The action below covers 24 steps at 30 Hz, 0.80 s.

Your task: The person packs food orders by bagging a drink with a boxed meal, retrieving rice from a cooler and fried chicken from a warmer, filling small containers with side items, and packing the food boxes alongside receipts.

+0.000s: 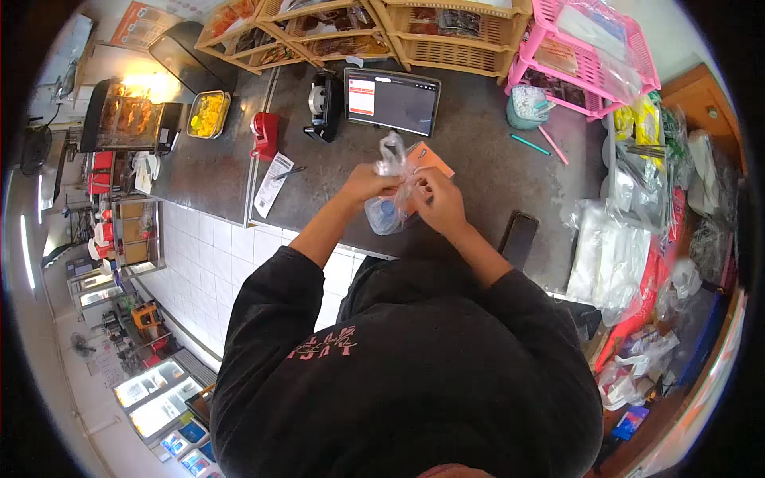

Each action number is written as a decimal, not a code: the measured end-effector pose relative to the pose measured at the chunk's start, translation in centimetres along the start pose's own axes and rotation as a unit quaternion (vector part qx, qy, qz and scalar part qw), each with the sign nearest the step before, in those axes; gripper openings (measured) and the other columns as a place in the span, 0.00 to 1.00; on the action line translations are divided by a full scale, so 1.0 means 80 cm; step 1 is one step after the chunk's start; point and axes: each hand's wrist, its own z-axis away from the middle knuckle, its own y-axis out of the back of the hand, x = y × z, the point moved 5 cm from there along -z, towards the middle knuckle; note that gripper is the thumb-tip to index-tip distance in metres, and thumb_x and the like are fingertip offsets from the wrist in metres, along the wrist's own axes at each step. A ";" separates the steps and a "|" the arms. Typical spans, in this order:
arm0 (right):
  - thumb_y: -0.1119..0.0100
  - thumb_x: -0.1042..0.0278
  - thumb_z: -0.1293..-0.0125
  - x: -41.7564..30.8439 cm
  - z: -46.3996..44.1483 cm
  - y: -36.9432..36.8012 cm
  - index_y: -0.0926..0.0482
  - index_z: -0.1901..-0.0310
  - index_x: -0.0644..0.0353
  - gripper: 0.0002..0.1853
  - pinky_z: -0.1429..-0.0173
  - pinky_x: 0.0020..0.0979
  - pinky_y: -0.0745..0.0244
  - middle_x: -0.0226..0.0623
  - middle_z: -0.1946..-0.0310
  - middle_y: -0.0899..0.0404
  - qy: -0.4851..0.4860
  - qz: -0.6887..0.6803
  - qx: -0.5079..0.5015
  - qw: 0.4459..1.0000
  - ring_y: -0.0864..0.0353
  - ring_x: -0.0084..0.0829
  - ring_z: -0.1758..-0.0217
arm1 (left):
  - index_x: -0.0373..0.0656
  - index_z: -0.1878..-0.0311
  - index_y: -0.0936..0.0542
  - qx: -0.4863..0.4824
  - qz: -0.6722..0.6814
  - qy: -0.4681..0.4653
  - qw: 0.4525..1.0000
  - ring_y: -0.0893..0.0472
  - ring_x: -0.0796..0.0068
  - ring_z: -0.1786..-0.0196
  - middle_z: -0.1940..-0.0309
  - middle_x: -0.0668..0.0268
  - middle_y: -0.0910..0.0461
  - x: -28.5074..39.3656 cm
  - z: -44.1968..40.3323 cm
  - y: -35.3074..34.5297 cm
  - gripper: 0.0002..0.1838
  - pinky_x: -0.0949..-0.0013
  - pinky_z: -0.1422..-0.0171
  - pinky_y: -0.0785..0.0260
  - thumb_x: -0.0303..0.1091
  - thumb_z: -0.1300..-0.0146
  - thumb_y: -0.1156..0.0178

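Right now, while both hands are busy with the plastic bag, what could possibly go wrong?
First, the plastic bag looks thin, so it might tear if the left hand and right hand pull hard at its gathered top. Second, if the grip slips, the bag with its blue item could drop. Third, the phone lies on the counter close to the right forearm, which might nudge it.

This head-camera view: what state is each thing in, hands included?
Clear plastic bag: gathered at the neck
Left hand: gripping the bag's gathered plastic
Right hand: pinching the bag's neck
Tablet: screen lit
Smartphone: lying flat, screen dark
Pen: lying on the paper slip
Food display case: lit
Food container: holding yellow food
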 end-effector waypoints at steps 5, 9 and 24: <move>0.31 0.72 0.40 -0.045 0.017 -0.002 0.17 0.52 0.56 0.13 0.48 0.35 0.20 0.35 0.58 0.16 0.106 0.041 0.011 0.994 0.15 0.40 0.52 | 0.38 0.51 0.16 -0.033 0.360 0.150 0.920 0.15 0.76 0.55 0.56 0.65 0.14 -0.071 -0.002 -0.028 0.14 0.76 0.51 0.21 0.35 0.36 0.28; 0.30 0.74 0.41 -0.015 0.015 -0.013 0.15 0.55 0.56 0.11 0.48 0.34 0.20 0.33 0.60 0.15 0.079 0.004 0.046 0.996 0.15 0.36 0.53 | 0.40 0.51 0.16 0.017 0.462 0.083 0.883 0.15 0.77 0.52 0.55 0.65 0.14 -0.073 0.015 -0.047 0.11 0.77 0.48 0.22 0.32 0.34 0.31; 0.32 0.74 0.34 0.025 0.018 -0.029 0.13 0.56 0.67 0.08 0.59 0.23 0.18 0.36 0.60 0.12 -0.236 -0.225 0.124 0.937 0.13 0.23 0.60 | 0.33 0.39 0.22 0.146 0.427 -0.118 0.884 0.18 0.71 0.41 0.42 0.59 0.18 -0.061 0.037 -0.078 0.17 0.69 0.35 0.26 0.24 0.29 0.40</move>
